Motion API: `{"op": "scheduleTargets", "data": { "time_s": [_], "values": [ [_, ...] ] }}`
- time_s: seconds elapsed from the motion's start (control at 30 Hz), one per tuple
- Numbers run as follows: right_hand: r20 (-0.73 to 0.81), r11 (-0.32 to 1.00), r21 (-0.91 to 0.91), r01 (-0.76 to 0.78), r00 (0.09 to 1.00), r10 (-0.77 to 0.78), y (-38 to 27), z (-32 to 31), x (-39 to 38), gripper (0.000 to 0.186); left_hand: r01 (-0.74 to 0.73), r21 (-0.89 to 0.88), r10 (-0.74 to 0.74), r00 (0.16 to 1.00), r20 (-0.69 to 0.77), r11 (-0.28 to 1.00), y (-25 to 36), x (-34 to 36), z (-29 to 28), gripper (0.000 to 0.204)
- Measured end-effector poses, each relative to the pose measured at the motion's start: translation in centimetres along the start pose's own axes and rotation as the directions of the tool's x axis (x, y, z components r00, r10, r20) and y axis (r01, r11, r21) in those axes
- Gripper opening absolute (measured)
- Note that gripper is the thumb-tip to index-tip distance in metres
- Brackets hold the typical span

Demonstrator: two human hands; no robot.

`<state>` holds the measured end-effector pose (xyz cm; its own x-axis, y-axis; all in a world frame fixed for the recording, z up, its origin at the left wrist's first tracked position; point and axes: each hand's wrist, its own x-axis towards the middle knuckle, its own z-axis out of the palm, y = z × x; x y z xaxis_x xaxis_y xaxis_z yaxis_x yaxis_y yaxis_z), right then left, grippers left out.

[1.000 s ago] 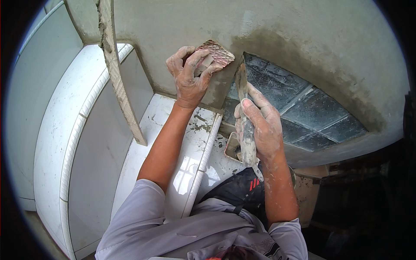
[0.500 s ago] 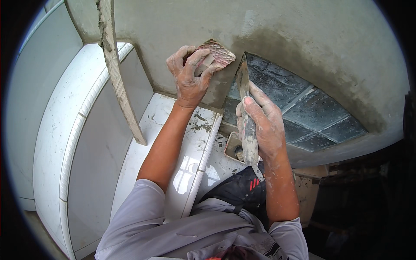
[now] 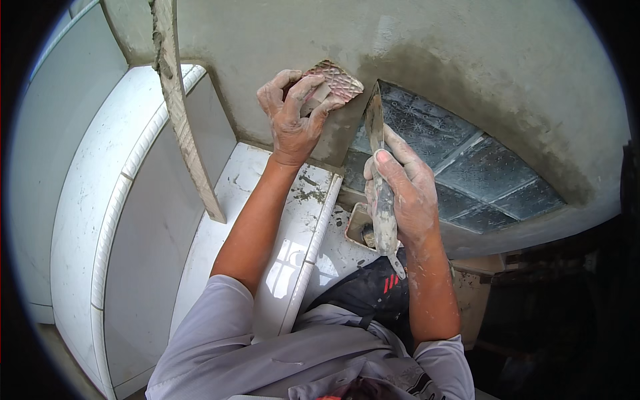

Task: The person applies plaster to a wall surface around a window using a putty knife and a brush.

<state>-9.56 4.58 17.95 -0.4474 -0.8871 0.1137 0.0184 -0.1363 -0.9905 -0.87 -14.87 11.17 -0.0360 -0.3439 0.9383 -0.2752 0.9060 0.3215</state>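
Dusty with plaster, my left hand has its fingers curled round a pinkish-grey pad with a diamond-quilted face, which looks like a sponge. It is against or just off the plastered wall; I cannot tell which. My right hand grips a mortar-smeared trowel by its handle, thumb on top. The narrow blade points up to the corner of the glass block window; whether its tip touches there is unclear. Darker, damp-looking plaster borders the window.
White tiled steps with ridged edge trim rise on the left. A rough wooden batten leans across them. Mortar crumbs lie on the lower tread. A small pale container stands below the window, partly behind the trowel.
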Motion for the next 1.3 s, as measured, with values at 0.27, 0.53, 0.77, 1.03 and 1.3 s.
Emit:
{"op": "scheduleTargets", "data": {
  "time_s": [0.27, 0.53, 0.77, 1.03, 1.3],
  "values": [
    [0.012, 1.000, -0.027, -0.004, 1.000, 0.004, -0.5, -0.2, 0.2, 0.059, -0.001, 0.003, 0.001, 1.000, -0.002, 1.000, 0.0, -0.1, 0.2, 0.048],
    [0.025, 0.999, 0.009, -0.039, 0.999, 0.039, -1.1, 0.0, 0.5, 0.056, 0.003, 0.000, -0.003, 1.000, -0.007, 1.000, -0.2, -0.1, 0.1, 0.049],
    [0.018, 0.999, -0.021, -0.049, 0.999, 0.049, -1.7, -0.1, 0.7, 0.054, -0.013, -0.003, 0.013, 1.000, -0.005, 1.000, 0.1, 0.1, 0.2, 0.049],
    [-0.081, 0.994, -0.097, 0.051, 0.995, -0.059, 1.0, -0.5, -0.4, 0.050, 0.015, -0.048, -0.018, 0.999, -0.049, 0.999, -0.3, -0.4, 0.6, 0.044],
    [-0.014, 0.997, -0.080, 0.010, 1.000, -0.011, 0.1, -0.8, 0.1, 0.052, 0.002, -0.042, -0.003, 1.000, -0.021, 0.999, -0.1, -0.1, 0.4, 0.045]
  ]
}}
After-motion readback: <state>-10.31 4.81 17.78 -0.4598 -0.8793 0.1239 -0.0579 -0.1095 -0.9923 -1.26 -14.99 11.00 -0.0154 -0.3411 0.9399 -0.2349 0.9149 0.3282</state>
